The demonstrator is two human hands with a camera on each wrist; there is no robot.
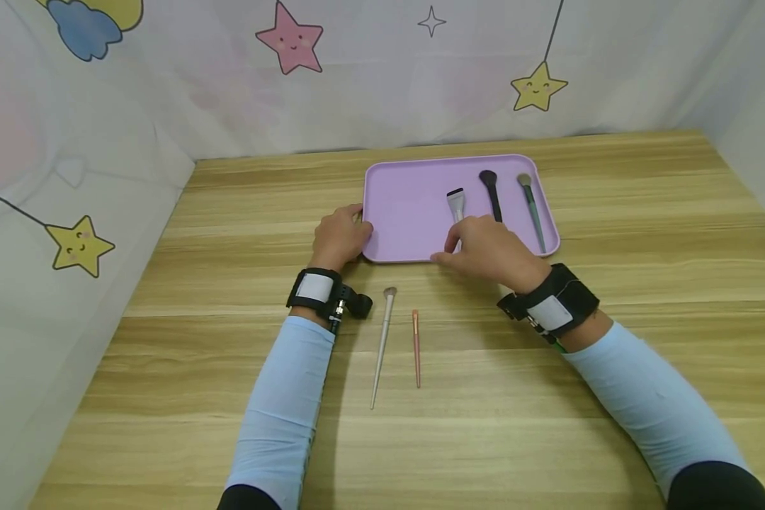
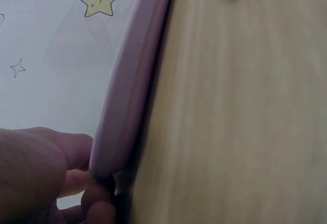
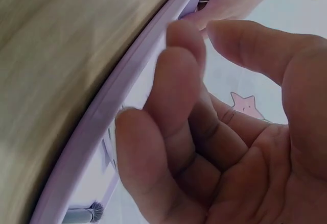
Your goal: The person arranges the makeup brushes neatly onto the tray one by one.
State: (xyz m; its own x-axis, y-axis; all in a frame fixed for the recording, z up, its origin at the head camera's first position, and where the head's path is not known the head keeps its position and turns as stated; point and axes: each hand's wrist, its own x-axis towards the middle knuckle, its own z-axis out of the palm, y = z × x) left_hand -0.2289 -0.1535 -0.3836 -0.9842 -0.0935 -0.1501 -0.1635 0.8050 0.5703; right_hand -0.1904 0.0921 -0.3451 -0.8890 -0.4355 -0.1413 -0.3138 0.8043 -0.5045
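Observation:
A purple tray (image 1: 408,205) lies at the back of the table. My left hand (image 1: 339,237) grips its near left corner; in the left wrist view, fingers and thumb close around the tray's corner. Over the near rim, my right hand (image 1: 494,251) hovers by a flat makeup brush with a pale handle (image 1: 456,202), hiding its lower end. In the right wrist view the fingers (image 3: 176,86) bend loosely, the thumb is apart from them, and nothing is between. A black makeup brush (image 1: 492,195) and a green-handled makeup brush (image 1: 533,210) lie further right in the tray.
On the wooden table (image 1: 229,397), in front of the tray, lie a long pale makeup brush (image 1: 383,343) and a shorter pink makeup brush (image 1: 417,350), between my forearms. A white cloth with printed stars (image 1: 370,99) hangs behind and along the sides.

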